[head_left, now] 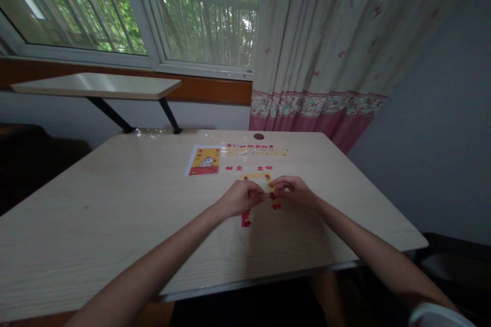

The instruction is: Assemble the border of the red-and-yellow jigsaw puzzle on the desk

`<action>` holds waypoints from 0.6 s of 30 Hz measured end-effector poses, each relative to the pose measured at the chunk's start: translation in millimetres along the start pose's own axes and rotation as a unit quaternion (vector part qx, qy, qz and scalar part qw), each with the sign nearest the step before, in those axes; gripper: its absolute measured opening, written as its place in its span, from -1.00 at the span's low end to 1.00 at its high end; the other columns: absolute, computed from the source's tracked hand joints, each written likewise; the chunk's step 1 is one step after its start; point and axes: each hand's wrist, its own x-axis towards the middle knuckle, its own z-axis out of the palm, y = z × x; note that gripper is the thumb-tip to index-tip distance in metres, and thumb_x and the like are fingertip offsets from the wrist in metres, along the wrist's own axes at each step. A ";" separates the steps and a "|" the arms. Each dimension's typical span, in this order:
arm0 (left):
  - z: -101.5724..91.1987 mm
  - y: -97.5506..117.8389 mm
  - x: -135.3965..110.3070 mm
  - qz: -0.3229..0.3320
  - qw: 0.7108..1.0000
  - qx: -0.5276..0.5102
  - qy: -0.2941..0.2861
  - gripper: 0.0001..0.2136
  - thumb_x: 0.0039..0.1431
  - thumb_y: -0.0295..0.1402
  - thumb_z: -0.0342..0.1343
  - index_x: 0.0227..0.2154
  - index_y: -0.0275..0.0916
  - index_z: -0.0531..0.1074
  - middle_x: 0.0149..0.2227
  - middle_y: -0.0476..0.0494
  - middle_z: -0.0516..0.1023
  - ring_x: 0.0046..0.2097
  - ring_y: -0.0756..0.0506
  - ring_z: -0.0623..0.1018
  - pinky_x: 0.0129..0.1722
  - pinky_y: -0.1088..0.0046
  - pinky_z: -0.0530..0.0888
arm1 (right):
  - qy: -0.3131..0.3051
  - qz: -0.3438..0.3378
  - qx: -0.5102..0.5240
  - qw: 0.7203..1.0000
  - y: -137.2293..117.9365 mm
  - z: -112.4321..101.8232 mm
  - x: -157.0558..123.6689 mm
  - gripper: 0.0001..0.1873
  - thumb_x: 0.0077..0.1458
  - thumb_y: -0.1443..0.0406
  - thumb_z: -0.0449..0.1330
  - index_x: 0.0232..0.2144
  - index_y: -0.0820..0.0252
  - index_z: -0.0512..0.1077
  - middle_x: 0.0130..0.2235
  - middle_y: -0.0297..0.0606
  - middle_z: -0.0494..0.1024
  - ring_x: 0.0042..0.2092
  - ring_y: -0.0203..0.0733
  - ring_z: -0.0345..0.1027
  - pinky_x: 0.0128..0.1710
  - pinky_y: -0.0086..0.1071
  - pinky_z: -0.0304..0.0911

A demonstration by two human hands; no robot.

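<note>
My left hand (pixel 240 197) and my right hand (pixel 293 190) meet over a partly joined jigsaw (pixel 255 178) in red and yellow on the wooden table (pixel 115 214). Both hands have curled fingers pinching small puzzle pieces between them. A red strip of joined pieces (pixel 246 219) pokes out below my left hand. A red piece (pixel 275 206) lies under my right hand. Loose red pieces (pixel 233 167) lie in a row just beyond the hands, and a further row of pieces (pixel 255 150) lies behind them.
A reference picture card (pixel 204 160) with a white animal on yellow lies at the far middle of the table. A cable hole (pixel 258 136) sits near the far edge. A small shelf (pixel 95 85) on black brackets, a window and a curtain (pixel 326 61) stand behind.
</note>
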 end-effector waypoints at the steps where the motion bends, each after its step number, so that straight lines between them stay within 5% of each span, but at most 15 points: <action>1: 4.8 -1.1 2.2 -0.011 1.000 -0.016 0.007 -0.79 0.08 -0.29 0.07 -0.39 -0.29 0.54 -0.56 -0.04 0.47 -0.53 0.03 0.37 -0.53 0.56 0.23 | 0.004 -0.003 -0.002 1.000 -1.5 3.9 -0.2 -0.64 -0.14 0.15 0.32 -0.26 0.19 0.48 -0.45 -0.31 0.57 -0.41 -0.31 0.45 -0.36 -0.41 0.34; 12: 19.9 -5.3 1.9 -0.046 0.995 -0.057 0.073 -0.83 0.01 -0.30 0.13 -0.45 -0.28 0.54 -0.54 -0.04 0.48 -0.51 0.03 0.35 -0.52 0.56 0.25 | 0.060 -0.075 -0.063 0.993 -3.7 16.0 -6.1 -0.68 -0.01 0.10 0.22 -0.25 0.17 0.44 -0.40 -0.27 0.56 -0.39 -0.29 0.43 -0.38 -0.39 0.34; 18: 19.1 -9.7 4.2 -0.087 0.968 -0.204 0.119 -0.80 -0.02 -0.27 0.14 -0.49 -0.32 0.53 -0.49 -0.12 0.53 -0.45 -0.03 0.46 -0.41 0.48 0.37 | 0.141 -0.200 -0.251 0.936 -15.1 17.8 -13.3 -0.76 0.04 0.15 0.19 -0.25 0.13 0.46 -0.28 -0.19 0.55 -0.24 -0.20 0.41 -0.21 -0.28 0.30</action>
